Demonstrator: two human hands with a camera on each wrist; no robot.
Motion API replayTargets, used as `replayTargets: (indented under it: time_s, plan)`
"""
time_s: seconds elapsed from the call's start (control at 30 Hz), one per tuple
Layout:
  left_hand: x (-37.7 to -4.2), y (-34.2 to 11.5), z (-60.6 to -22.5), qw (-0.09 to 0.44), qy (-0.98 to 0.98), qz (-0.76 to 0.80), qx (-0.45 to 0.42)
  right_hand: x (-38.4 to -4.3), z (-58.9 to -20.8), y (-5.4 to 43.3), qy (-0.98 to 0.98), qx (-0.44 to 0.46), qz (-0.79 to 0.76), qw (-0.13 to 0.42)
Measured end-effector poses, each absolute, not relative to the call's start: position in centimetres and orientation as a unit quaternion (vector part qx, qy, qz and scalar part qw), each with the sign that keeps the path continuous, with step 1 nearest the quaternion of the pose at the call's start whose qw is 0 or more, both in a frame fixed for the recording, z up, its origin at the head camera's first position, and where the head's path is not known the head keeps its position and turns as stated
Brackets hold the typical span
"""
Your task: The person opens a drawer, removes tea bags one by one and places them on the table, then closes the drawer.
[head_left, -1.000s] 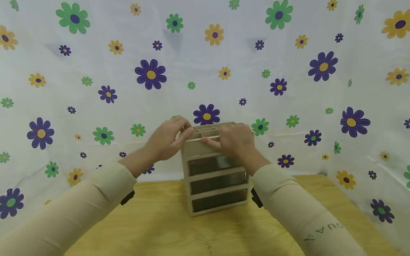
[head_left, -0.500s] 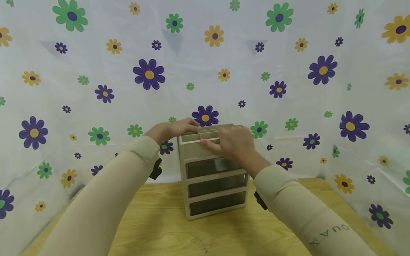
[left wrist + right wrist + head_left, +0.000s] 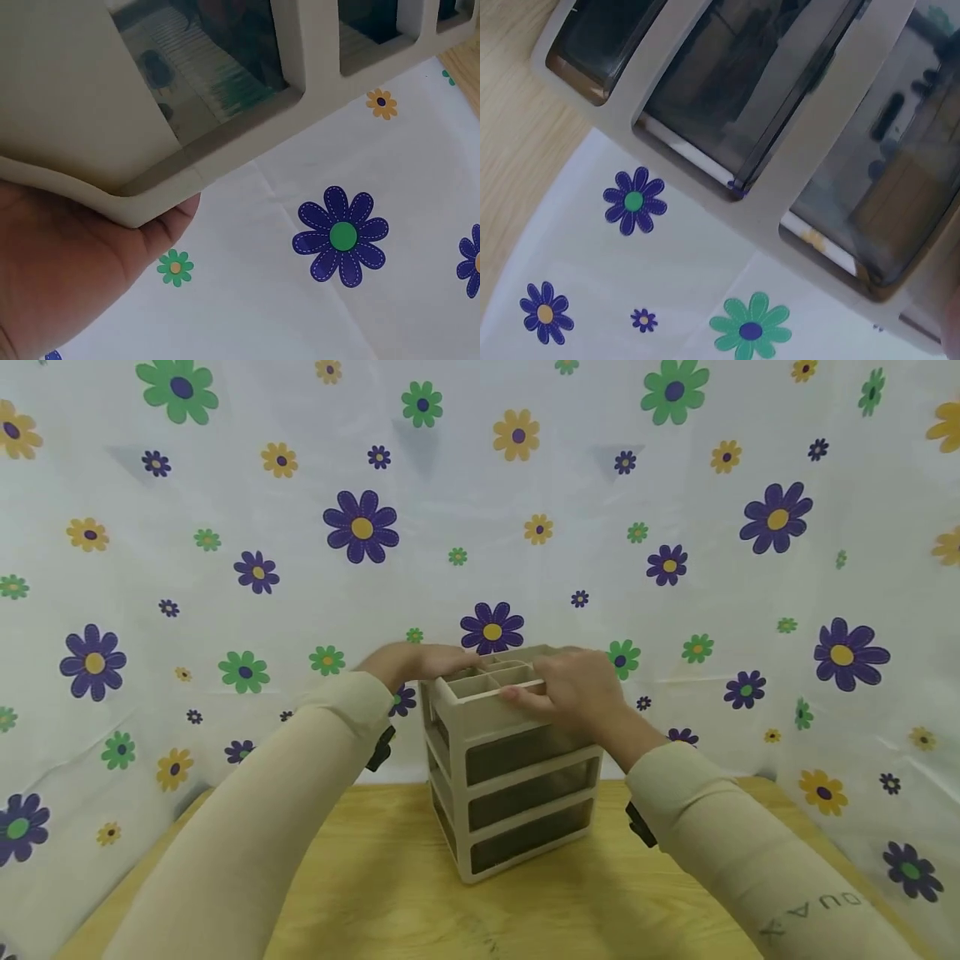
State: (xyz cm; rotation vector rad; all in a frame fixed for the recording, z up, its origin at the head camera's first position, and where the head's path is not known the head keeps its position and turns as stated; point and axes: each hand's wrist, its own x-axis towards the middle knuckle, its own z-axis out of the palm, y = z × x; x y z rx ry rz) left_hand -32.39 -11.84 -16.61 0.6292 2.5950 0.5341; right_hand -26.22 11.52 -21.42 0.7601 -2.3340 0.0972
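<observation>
A beige desktop drawer organizer (image 3: 491,718) stands on the table, its front angled toward the right. Three dark see-through drawers fill the front, and divided compartments (image 3: 472,685) open at the top. My left hand (image 3: 423,662) holds the top rim at the left rear; in the left wrist view its palm (image 3: 75,262) lies against the edge, with most fingers hidden. My right hand (image 3: 581,689) grips the top rim on the right, thumb over the front edge and the other fingers partly hidden. The right wrist view shows the drawer fronts (image 3: 765,90) close up.
The wood-patterned table (image 3: 390,893) extends in front and to both sides. A white flower-print sheet (image 3: 450,593) hangs right behind the organizer and along the sides.
My left hand has shifted from the front left corner to the left rear rim. The organizer has turned, so its left side now shows. My right hand has kept its hold.
</observation>
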Motion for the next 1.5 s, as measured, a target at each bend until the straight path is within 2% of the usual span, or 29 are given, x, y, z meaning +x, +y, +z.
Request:
replayTargets:
  time_s: [0.37,0.63,0.9,1.23,1.4,1.5]
  plan:
    - [-31.6,-11.9,-17.1,0.186,0.939,0.164,0.238,-26.8,-19.9,13.1,-0.903,0.314,0.139,0.256]
    - [-30.1,-11.7,-17.6,0.144,0.956,0.128,0.222,-27.1,-20.0,13.0,-0.889,0.327,0.205,0.248]
    - [-29.0,-11.2,-17.4,0.133,0.961,0.083,0.229,-27.9,-20.5,13.6,-0.877,0.327,0.269,0.229]
    - [-28.1,-11.3,-17.3,0.145,0.970,0.088,0.173,-27.8,-21.1,13.3,-0.860,0.305,0.325,0.250]
    - [-27.7,-11.1,-17.4,0.153,0.972,0.084,0.158,-25.9,-20.1,12.5,-0.855,0.273,0.334,0.287]
    - [-27.5,-10.8,-17.3,0.143,0.975,0.068,0.155,-23.5,-18.6,11.1,-0.847,0.263,0.329,0.323]
